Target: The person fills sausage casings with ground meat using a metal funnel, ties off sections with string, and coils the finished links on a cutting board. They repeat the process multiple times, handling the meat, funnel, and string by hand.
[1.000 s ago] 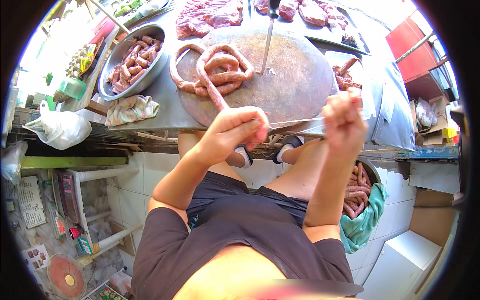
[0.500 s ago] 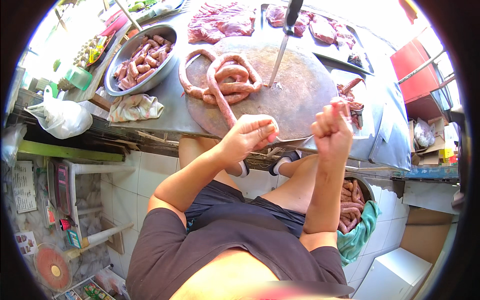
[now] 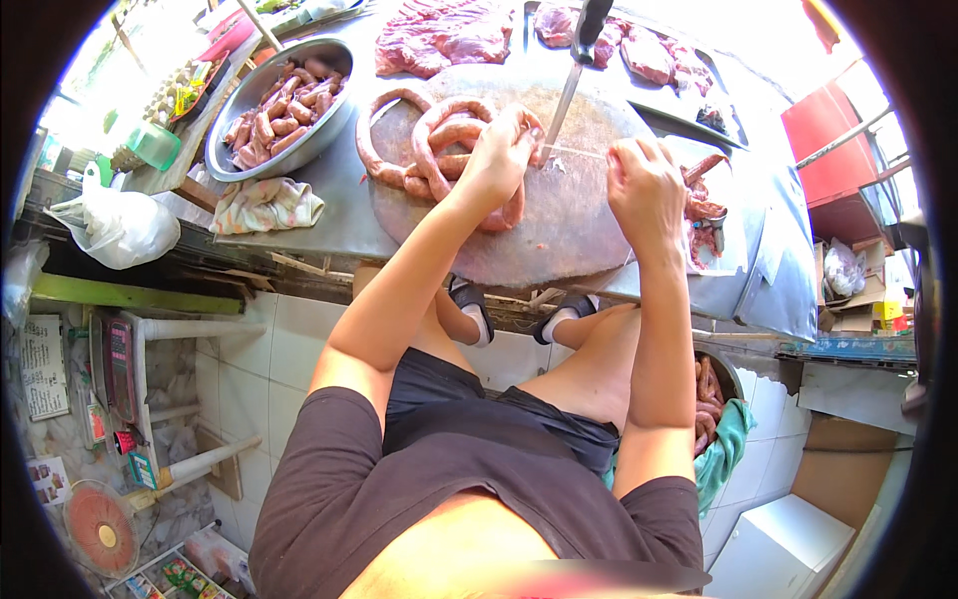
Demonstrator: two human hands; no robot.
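A long coiled sausage rope [image 3: 431, 135] lies in loops on the round cutting board [image 3: 589, 225]. Over the coil's right side my left hand [image 3: 502, 160] is closed, its fingertips pinched close to the blade of a knife [image 3: 565, 105]. That knife stands point down in the board, its black handle upward. A thin pale string [image 3: 577, 152] stretches from the left fingertips, past the blade, to my right hand [image 3: 644, 180]. The right hand is closed round its end, over the board's right edge. What else the left fingers may pinch is hidden.
Short linked sausages fill a metal bowl [image 3: 222, 140] at left, beside a crumpled cloth [image 3: 267, 207]. Raw meat slabs [image 3: 439, 38] lie behind the board. A meat tray [image 3: 689, 125] stands far right, with meat strips [image 3: 706, 212] nearer. Another sausage-filled container [image 3: 736, 374] sits low at right.
Both hands have moved away from me, the left up over the coil near the knife. The sausage end that hung toward me now curls on the board. The string now shows between my hands.
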